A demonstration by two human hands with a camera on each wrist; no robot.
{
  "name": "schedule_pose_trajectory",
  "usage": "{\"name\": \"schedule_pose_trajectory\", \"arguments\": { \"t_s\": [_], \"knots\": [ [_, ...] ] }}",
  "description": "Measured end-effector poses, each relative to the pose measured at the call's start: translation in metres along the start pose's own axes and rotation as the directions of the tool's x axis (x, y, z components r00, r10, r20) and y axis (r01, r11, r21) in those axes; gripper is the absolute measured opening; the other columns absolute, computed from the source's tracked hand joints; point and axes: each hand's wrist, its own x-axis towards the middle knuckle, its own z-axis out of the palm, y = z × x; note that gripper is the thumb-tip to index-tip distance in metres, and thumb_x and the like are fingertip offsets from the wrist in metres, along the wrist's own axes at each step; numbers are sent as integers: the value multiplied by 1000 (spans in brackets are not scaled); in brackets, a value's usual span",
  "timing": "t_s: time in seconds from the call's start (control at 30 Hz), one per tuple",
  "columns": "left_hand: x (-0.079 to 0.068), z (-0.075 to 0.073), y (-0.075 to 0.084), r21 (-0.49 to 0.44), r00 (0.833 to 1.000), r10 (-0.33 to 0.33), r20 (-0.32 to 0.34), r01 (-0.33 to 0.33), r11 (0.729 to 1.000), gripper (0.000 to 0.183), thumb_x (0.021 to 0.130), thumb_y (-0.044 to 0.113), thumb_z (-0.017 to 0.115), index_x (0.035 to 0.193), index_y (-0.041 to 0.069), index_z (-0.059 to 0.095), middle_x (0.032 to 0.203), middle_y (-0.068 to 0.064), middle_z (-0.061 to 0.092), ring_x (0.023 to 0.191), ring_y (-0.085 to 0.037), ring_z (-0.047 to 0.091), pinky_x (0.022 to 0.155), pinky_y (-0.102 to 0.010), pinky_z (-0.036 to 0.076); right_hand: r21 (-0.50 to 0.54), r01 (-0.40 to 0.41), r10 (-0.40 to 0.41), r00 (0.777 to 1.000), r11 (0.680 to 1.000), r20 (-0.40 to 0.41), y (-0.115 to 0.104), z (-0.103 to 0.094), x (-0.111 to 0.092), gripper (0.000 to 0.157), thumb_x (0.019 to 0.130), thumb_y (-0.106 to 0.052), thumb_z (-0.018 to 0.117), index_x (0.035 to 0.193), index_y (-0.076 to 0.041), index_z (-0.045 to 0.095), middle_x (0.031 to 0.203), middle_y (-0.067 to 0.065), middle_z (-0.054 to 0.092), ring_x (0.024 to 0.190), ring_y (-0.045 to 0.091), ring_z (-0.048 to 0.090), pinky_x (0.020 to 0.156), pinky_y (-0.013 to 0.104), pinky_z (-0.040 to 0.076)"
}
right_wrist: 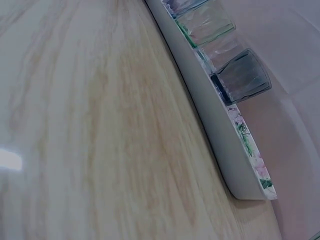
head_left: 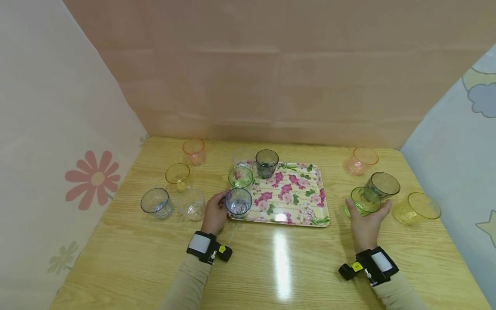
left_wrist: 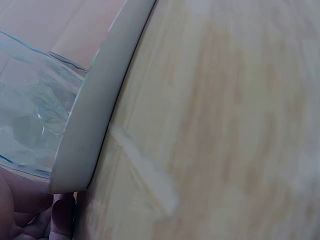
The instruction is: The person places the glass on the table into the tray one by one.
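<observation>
My left hand is at the left side of a blue-rimmed clear glass, on the front left corner of a flowered tray. In the left wrist view, its fingers lie along the side of the glass and the tray wall; I cannot tell whether they grip. Behind that glass stand a green glass and a dark grey glass. My right hand holds another green glass between thumb and fingers, close to a dark brown glass. The right wrist view leaves this hand out.
Left of the tray are a blue-rimmed glass, a clear glass, an amber glass and a pink glass. At the right stand a pink glass and a yellow glass. A backdrop closes off the table's far edge.
</observation>
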Motion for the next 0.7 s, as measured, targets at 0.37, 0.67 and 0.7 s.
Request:
{"name": "schedule_pose_trajectory", "arguments": {
  "t_s": [0.37, 0.67, 0.7],
  "knots": [
    [0, -1, -2, -27, 999, 50, 19, -49, 998, 39, 92, -6, 50, 129, 3, 59, 107, -15, 64, 84, -21, 58, 62, -30, 51, -70, -73, 74, 997, 995, 14, -4, 1, -4, 95, 85, -30, 68, 152, -16, 2, 157, 13, 11, 142, 19, 12, 114, 34, 9],
    [-1, -1, -1, -13, 999, 40, 13, -40, 999, 39, 92, -5, 51, 129, 4, 60, 110, -14, 63, 91, -22, 58, 69, -33, 51, -28, -25, 26, 999, 999, 31, -4, 1, -3, 88, 83, -19, 71, 148, -9, 12, 149, 16, 23, 137, 22, 24, 114, 33, 15],
    [0, -1, -1, -9, 999, 40, 12, -40, 999, 39, 92, -6, 51, 129, 4, 60, 111, -14, 63, 92, -22, 58, 71, -34, 51, -28, -23, 24, 999, 999, 35, -4, 0, -3, 87, 83, -18, 71, 148, -9, 14, 149, 15, 24, 136, 22, 24, 114, 33, 15]
  ]
}}
